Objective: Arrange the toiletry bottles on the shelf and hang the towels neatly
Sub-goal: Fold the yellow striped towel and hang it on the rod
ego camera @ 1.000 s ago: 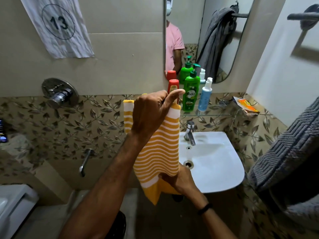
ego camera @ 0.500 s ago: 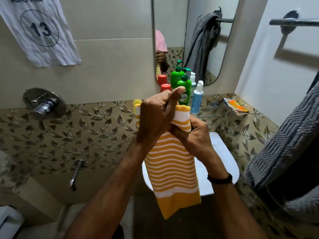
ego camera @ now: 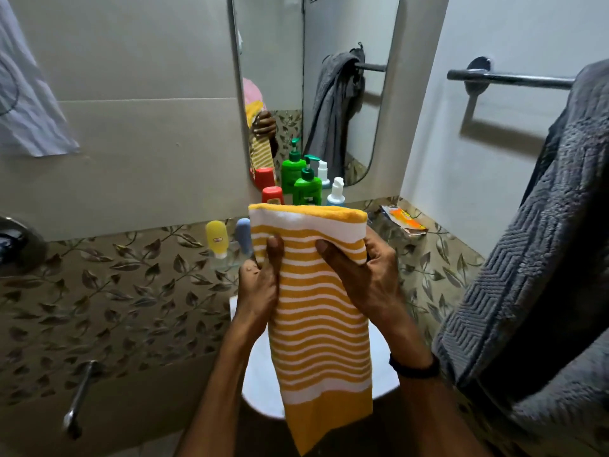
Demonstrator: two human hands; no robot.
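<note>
A folded yellow-and-white striped towel (ego camera: 316,311) hangs upright in front of me, over the white sink (ego camera: 260,384). My left hand (ego camera: 260,285) grips its left edge near the top and my right hand (ego camera: 359,275) grips the right edge, thumbs across the front. Behind the towel's top stand a red-capped bottle (ego camera: 272,194), a green pump bottle (ego camera: 308,188) and a white-and-blue spray bottle (ego camera: 336,192) on the shelf below the mirror. A small yellow bottle (ego camera: 217,237) and a blue bottle (ego camera: 243,234) stand to the left. A grey towel (ego camera: 534,275) drapes from the wall rail (ego camera: 507,79) at right.
A mirror (ego camera: 296,77) above the shelf reflects the bottles and the grey towel. An orange packet (ego camera: 403,219) lies on the tiled ledge at right. A wall tap (ego camera: 79,397) and a shower knob (ego camera: 13,242) sit at left, below a paper sign (ego camera: 29,103).
Both hands shifted from bunching the towel's top to holding its two side edges, spreading it flat. The view swung right and closer to the rail.
</note>
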